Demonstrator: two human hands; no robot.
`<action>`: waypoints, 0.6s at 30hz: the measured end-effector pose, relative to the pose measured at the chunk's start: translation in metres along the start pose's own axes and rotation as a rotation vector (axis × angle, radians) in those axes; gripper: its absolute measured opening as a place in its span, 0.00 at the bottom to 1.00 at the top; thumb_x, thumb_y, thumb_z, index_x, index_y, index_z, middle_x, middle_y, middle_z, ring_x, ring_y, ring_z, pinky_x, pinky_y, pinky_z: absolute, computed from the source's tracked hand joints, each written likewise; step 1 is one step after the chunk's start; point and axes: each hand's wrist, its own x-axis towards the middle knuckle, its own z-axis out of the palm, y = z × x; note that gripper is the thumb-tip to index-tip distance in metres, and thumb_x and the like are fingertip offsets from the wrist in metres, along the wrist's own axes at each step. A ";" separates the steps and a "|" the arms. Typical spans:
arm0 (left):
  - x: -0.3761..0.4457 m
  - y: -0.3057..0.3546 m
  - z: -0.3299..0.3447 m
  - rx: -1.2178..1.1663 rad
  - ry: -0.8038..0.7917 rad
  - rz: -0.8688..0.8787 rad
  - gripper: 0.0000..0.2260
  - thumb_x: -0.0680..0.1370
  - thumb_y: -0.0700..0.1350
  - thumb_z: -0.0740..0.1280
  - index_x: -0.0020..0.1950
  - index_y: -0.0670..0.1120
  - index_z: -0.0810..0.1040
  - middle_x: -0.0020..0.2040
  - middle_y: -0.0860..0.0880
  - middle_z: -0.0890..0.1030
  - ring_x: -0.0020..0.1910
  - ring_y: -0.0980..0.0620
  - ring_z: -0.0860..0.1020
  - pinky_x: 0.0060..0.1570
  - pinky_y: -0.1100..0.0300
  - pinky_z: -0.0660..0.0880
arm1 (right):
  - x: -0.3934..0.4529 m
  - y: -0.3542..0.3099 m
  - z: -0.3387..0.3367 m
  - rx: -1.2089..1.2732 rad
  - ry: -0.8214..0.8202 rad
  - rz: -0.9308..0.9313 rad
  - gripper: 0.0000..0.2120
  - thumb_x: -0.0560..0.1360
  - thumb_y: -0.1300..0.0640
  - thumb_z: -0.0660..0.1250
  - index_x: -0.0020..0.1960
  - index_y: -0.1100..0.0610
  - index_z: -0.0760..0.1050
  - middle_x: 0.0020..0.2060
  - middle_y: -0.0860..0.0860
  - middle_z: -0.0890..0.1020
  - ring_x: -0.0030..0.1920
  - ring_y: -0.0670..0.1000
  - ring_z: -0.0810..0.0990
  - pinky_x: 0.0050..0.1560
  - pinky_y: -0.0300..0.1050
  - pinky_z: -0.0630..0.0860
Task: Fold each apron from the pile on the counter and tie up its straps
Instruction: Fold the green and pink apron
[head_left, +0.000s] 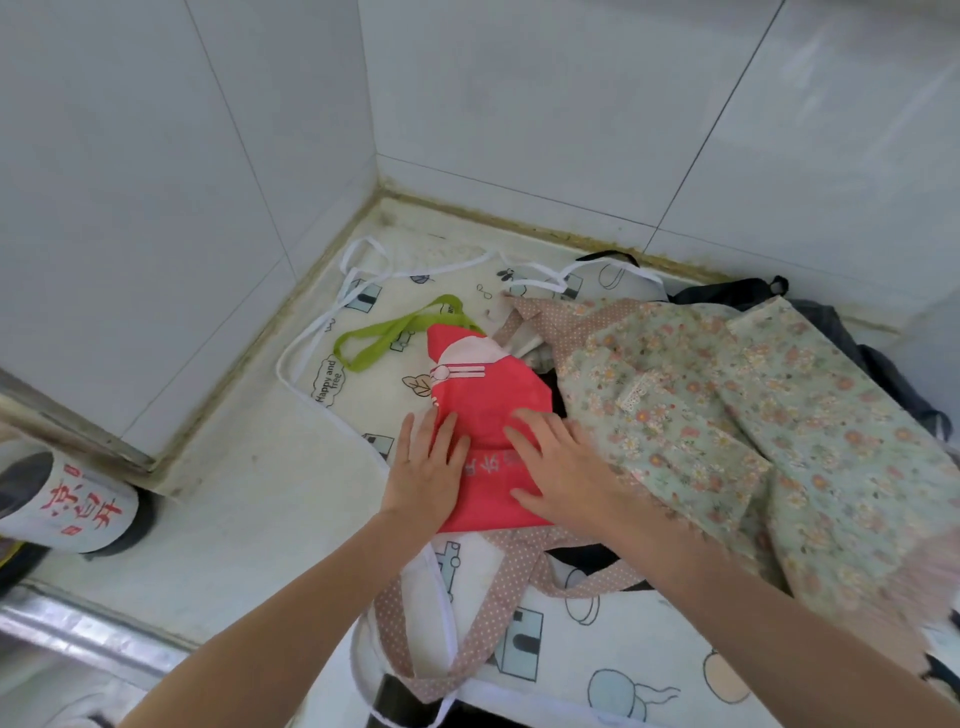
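Both hands are flat on the red apron (488, 415) in the middle of the frame. The left hand (426, 467) has its fingers spread and presses on the left edge; the right hand (561, 467) is open too, palm down on the right side — neither one is gripping anything, just holding the fold down.

What I'd worry about: that red fabric looks slick and crinkly, so I'd guess the fold springs open the second the pressure comes off. The green strap (384, 332) is looped loose toward the upper left of the apron, and if it isn't gathered in first it could drag the bundle crooked when tied. Also the red one is sitting right on top of the other aprons — the white printed apron (545, 634) underneath and the floral apron (727, 405) touching it on the right. Sliding it could pull those along, or snag the white straps (322, 322) trailing toward the corner (they're all over the place).

The surface is a pale counter (249, 519) tucked into a corner of glossy light grey wall tiles (156, 208), with grubby grout along the seam. There's a bottle (67, 499) with red characters at the left edge, and a metal rim (83, 629) at lower left — maybe a sink, can't really tell.
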 end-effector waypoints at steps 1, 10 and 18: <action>-0.001 0.000 0.003 -0.047 0.053 0.018 0.19 0.73 0.43 0.51 0.55 0.44 0.79 0.59 0.40 0.79 0.62 0.39 0.71 0.64 0.41 0.64 | -0.002 -0.002 0.003 0.018 -0.083 -0.059 0.32 0.73 0.44 0.66 0.70 0.60 0.66 0.68 0.57 0.66 0.67 0.57 0.67 0.65 0.55 0.68; -0.011 -0.029 0.007 -0.508 0.016 0.256 0.30 0.72 0.64 0.58 0.61 0.41 0.75 0.61 0.45 0.74 0.61 0.52 0.65 0.64 0.62 0.63 | 0.003 -0.003 0.002 -0.054 -0.444 -0.195 0.38 0.74 0.45 0.64 0.75 0.64 0.53 0.69 0.58 0.58 0.67 0.59 0.60 0.66 0.54 0.67; -0.007 -0.044 -0.009 -0.953 -0.127 -0.081 0.13 0.73 0.42 0.71 0.57 0.46 0.75 0.45 0.54 0.79 0.39 0.66 0.77 0.43 0.72 0.71 | 0.048 0.013 -0.028 0.490 -0.624 0.169 0.13 0.74 0.59 0.63 0.33 0.55 0.64 0.33 0.50 0.69 0.31 0.49 0.69 0.30 0.40 0.63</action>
